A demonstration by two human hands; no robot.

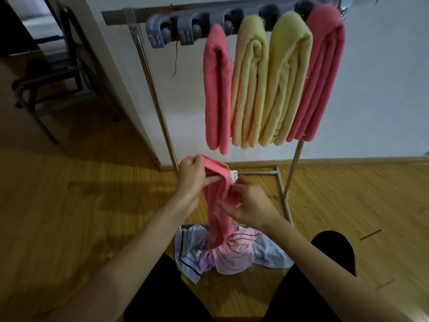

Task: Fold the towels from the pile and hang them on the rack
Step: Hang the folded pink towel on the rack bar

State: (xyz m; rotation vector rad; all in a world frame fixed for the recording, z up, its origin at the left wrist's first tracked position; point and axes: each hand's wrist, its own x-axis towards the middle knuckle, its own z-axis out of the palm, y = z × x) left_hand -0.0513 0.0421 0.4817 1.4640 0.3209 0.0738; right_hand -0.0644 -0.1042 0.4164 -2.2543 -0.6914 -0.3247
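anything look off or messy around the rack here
Mostly tidy: four folded towels hang on the rack. Odd bits: a loose red thread dangles from the grey clip strip, and the unfolded pile lies crumpled on the floor.

Lighting: you have soft, dim indoor light; its source is not in view. The white wall (371, 89) reads brightest. The upper-left corner around the chair (48, 73) falls into deep shade. Shadows: faint, blurred bands lie across the wooden floor (69, 205) at left. Glare: none. Sharpness: your centre is fairly crisp; forearms at the bottom edge go soft. Distortion: wide-angle bending makes the rack (157, 101) poles lean and the edges stretch.
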